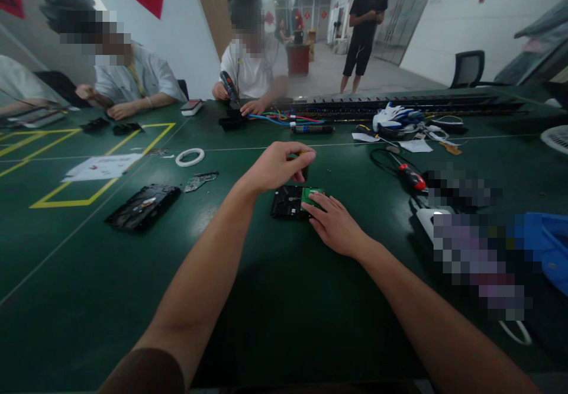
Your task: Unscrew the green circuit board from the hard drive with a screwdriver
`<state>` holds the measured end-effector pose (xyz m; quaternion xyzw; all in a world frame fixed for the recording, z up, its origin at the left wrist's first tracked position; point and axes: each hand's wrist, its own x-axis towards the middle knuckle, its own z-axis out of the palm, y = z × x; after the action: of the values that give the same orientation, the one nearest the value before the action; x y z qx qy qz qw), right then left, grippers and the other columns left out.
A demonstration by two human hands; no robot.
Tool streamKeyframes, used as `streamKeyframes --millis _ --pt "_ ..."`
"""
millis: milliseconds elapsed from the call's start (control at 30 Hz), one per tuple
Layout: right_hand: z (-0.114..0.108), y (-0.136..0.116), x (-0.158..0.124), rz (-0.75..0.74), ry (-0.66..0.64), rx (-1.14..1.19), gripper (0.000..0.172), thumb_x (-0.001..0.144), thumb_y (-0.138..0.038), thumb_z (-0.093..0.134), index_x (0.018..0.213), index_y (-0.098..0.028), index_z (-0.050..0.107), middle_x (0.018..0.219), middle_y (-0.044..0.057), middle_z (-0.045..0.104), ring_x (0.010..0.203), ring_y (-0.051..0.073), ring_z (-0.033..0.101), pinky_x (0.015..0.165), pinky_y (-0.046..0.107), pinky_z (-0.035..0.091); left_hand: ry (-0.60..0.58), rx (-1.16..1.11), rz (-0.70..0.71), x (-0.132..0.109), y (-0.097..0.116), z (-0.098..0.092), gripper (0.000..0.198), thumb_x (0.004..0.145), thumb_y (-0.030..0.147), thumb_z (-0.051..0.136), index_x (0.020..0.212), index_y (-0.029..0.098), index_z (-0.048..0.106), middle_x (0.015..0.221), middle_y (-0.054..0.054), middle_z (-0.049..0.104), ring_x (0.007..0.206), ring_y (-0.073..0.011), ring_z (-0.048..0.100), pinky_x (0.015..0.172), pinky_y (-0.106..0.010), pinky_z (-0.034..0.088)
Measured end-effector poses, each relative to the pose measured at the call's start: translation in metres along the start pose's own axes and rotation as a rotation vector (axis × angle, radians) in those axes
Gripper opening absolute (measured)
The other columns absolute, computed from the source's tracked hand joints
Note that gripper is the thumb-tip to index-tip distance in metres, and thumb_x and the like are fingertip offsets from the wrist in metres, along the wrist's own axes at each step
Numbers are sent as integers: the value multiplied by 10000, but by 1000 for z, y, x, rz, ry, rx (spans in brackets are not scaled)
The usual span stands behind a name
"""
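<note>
A black hard drive (284, 203) lies flat on the green table in front of me, a green circuit board (306, 194) on its right part. My right hand (335, 222) rests on that board with its fingers spread, holding nothing. Over the far side of the drive is my left hand (284, 163), its fingers closed in a pinch. A dark object shows beneath those fingers, with a yellowish bit near the thumb; mostly hidden, its kind is unclear. Further left lie another black drive (144, 207) and a loose circuit board (202, 181).
A white ring-shaped roll (190, 157) and a paper sheet (103, 167) lie to the left. On the right are a red-and-black screwdriver (412, 178), gloves (394, 119) and a blue container (550, 252). Across the table, a person (255, 68) handles a power screwdriver (229, 86) near coloured cables.
</note>
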<state>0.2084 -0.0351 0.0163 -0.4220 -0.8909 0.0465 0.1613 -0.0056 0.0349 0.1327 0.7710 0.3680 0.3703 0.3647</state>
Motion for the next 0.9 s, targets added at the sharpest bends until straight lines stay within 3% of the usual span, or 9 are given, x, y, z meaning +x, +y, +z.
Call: streamKeyframes --millis 167,333,433,533,733,900 --pt "1 1 0 5 1 2 459 1061 -285 460 1507 -244 557 1625 119 466 1540 305 384 1251 589 326 -35 -79 -51 -1 2 -1 295 1001 338 583 1150 135 738 916 -81 749 658 -132 721 603 -233 593" --pt "1 2 0 0 9 16 459 1062 -281 463 1510 -241 556 1626 126 465 1539 310 383 1253 596 316 -37 -18 17 -1 2 -2 282 991 375 627 1082 130 734 912 -77 738 654 -119 709 616 -225 591" --pt "1 1 0 2 10 24 457 1060 -273 469 1506 -241 561 1620 128 471 1536 308 387 1250 597 318 -29 20 26 -1 1 -2 318 982 403 648 1141 139 726 972 -84 744 655 -107 699 617 -215 586" --pt "0 0 0 6 6 20 454 1056 -262 473 1500 -242 567 1613 128 479 1532 308 394 1245 598 325 -32 52 36 0 -1 -1 337 984 410 646 1192 156 724 1003 -78 741 633 -89 679 594 -202 574" --pt "1 0 0 4 8 26 451 1055 -269 480 1497 -251 569 1614 123 479 1536 310 387 1243 603 325 28 54 11 1 -3 3 278 975 403 661 1033 138 726 829 -52 690 591 -97 652 503 -186 540" --pt "1 1 0 11 -6 24 462 1057 -272 476 1511 -251 557 1624 118 469 1541 309 378 1249 598 319 41 84 -1 1 -2 5 226 990 357 640 1110 176 704 842 -32 677 567 -76 632 465 -154 498"
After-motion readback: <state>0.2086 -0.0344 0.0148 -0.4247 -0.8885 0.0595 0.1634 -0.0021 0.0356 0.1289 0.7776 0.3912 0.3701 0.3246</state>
